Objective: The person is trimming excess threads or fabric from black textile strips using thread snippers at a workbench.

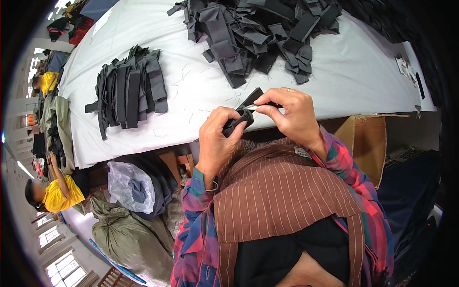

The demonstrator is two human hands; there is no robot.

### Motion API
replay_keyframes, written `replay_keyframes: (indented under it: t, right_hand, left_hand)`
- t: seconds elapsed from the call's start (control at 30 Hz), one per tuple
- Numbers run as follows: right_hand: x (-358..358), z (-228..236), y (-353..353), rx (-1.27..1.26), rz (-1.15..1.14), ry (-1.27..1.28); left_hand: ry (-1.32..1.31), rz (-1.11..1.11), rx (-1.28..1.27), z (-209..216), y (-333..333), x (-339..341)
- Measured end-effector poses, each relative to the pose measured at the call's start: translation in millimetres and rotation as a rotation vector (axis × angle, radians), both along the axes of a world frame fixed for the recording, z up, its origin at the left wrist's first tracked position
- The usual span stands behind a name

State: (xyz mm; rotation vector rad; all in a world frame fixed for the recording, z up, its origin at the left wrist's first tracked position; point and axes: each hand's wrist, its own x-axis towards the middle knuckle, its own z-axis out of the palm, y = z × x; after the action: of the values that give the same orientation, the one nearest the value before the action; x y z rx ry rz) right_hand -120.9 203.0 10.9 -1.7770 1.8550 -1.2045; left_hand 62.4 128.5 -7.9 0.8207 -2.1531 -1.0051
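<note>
Near the table's front edge, my left hand [217, 136] is closed around a dark grey fabric strip [234, 125], which is folded or looped at its end. My right hand [292, 114] is beside it, thumb and forefinger pinched together at the strip. Between those fingertips shows a thin pale thing [251, 108], too small to name. Part of the dark cloth runs up behind the right fingers. Beyond my hands lies a loose heap of dark grey fabric strips [239, 36]. To the left, more strips are laid side by side in a neater stack [128, 88].
White cloth covers the table [186, 95], with loose threads on it. An open cardboard box [368, 143] is below the edge at right. At lower left are a clear plastic bag [129, 184] and an olive sack [124, 234]. A person in yellow [64, 193] is at far left.
</note>
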Motion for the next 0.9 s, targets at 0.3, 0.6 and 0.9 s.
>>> replay_keyframes:
  t: [0.3,0.6,0.9]
  right_hand:
    - [6,-2,0,-0.047,0.018,-0.288]
    - [12,-15,4,0.025,0.068,-0.204]
    - [24,-14,7,-0.057,0.025,0.015]
  left_hand:
    - [-0.086,0.198,-0.536,7,-4,3]
    - [0.157,0.25,-0.271,-35,9,3]
    - [0.19,0.373,-0.409,-41,10,0]
